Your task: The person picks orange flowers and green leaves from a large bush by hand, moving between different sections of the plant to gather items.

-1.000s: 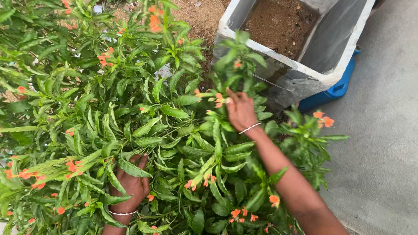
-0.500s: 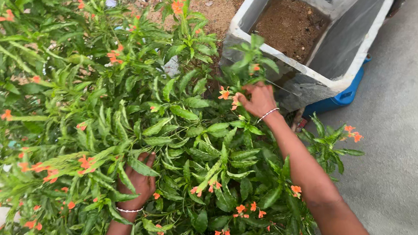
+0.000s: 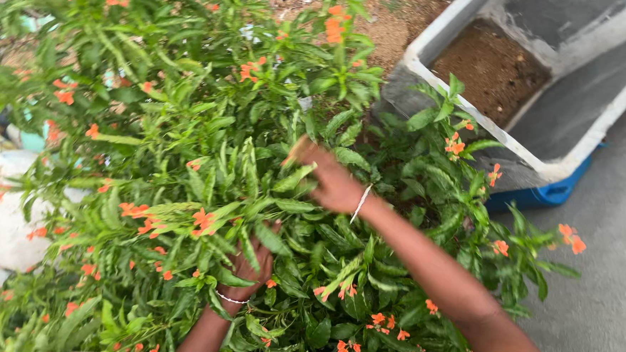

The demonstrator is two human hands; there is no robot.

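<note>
— Nearest the camera?
— The left hand [image 3: 250,268], sunk among the leaves of the flowering shrub [image 3: 207,196], fingers curled round a leafy stem — a loose hold, it seems.
— And farther in?
— The right hand [image 3: 331,182], blurred, fingers spread over the foliage; whether it grips anything cannot be told.
— How would it handle?
— Light, springy stems; the orange blossoms [image 3: 202,219] look fragile — better held low on the stalk. Far right sits a soil-filled white tub [image 3: 467,114].

Showing glossy, smooth green leaves [image 3: 285,181] and soft matt orange flowers [image 3: 202,219]; gleaming thin metal bangles [image 3: 361,203]; looking rough and dusty on the grey trough [image 3: 541,164], crumbly on its brown soil [image 3: 493,70], smooth on the blue plastic base [image 3: 542,194].
</note>
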